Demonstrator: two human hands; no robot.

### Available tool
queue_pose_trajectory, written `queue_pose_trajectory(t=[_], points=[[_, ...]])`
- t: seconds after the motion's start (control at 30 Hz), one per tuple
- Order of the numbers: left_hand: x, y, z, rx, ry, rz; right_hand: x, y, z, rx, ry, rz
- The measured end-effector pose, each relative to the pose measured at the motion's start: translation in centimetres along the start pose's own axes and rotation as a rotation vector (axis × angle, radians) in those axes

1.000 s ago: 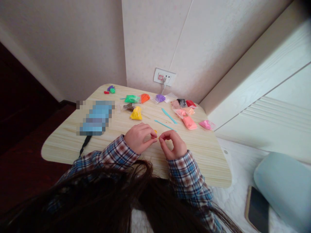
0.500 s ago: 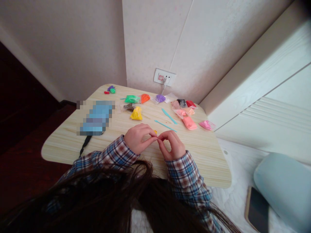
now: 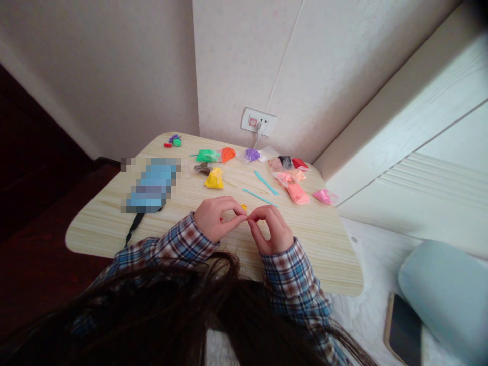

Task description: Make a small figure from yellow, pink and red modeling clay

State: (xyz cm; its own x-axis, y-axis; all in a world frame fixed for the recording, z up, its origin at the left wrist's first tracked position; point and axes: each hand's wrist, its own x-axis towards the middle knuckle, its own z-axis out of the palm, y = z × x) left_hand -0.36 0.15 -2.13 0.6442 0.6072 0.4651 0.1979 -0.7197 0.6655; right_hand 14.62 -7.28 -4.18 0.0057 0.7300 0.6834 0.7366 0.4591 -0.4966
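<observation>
Between the thin blue plastic stick [image 3: 261,197] and the pinching left hand [image 3: 212,218] and right hand [image 3: 279,233], holding what I can't tell, sits a small yellow lump [image 3: 244,207]; 1 flat blue plastic knife [image 3: 266,183] lies beyond.

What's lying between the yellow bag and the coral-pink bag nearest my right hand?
In the head view, mainly a flat blue tool and a slim blue stick, both lying on the table.

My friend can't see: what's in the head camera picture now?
Left hand and right hand pinch close together above a pale table, near a tiny yellow piece; anything held is hidden. Beyond lie blue tools and colourful bags.
</observation>
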Motion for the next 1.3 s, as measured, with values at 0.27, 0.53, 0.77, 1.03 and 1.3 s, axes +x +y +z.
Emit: queue_pose_trajectory(t=[0.27,0.53,0.77,1.03,1.3], points=[[0.02,0.27,-0.07,-0.036,-0.001,-0.029,0.03,-0.11,-0.13,0.022,-0.005,0.0],[-0.07,0.08,-0.05,-0.046,-0.015,-0.031,-0.12,-0.24,-0.11,0.014,-0.005,0.033],[-0.03,0.21,-0.09,-0.027,-0.017,-0.011,-0.03,-0.3,-0.07,0.0,0.019,0.005],[-0.04,0.02,0.12,-0.044,0.002,-0.019,-0.03,-0.45,0.06,-0.039,0.012,0.032],[-0.03,0.18,-0.09,-0.071,-0.03,-0.054,-0.06,-0.29,-0.3,-0.02,0.006,0.015]])
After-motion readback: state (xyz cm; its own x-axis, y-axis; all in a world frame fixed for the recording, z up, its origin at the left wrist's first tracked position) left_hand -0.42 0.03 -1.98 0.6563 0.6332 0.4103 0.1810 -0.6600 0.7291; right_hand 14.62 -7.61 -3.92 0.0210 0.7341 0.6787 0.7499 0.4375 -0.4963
